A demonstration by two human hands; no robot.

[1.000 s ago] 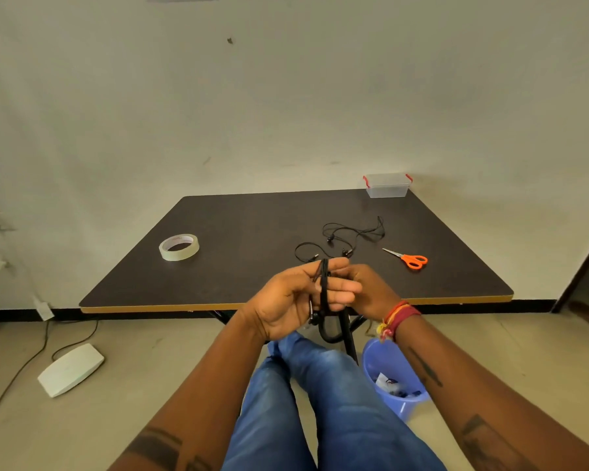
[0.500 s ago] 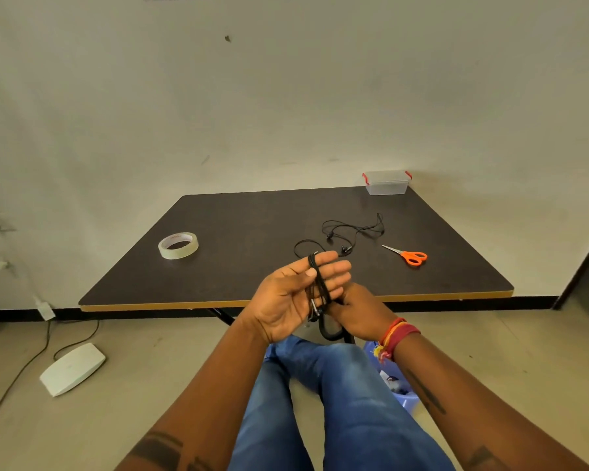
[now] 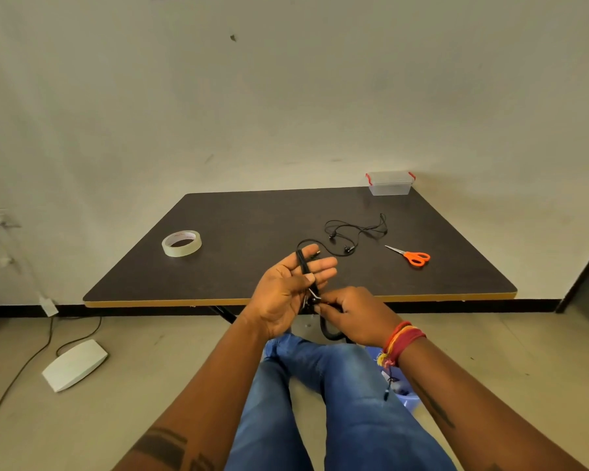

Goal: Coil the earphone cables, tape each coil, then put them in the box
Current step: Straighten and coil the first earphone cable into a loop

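A person sits facing a dark table (image 3: 252, 226) with a light wooden edge, seen from a camera on their head, their blue-jeaned legs stretched out below. Both hands are raised in front of the table's near edge. The left hand (image 3: 288, 290) is held palm up with fingers straight and spread, and a black earphone cable (image 3: 306, 271) is wound lengthwise round those fingers in a narrow coil. The right hand (image 3: 352, 316) sits just beside it, lower and to the right, its grip closed in a pinch on the lower end of that cable near a small metal plug, with a loop of cable hanging beneath. A red and yellow thread band circles the right wrist. On the table, a second black earphone (image 3: 352, 234) lies loose and uncoiled near the middle. A roll of tape (image 3: 181, 243) lies to the left, orange-handled scissors (image 3: 412, 255) lie to the right, and a small clear box (image 3: 390, 183) with red clips stands at the far right corner against the wall. A white pedal-like device (image 3: 75, 364) with a cord rests on the floor at left.
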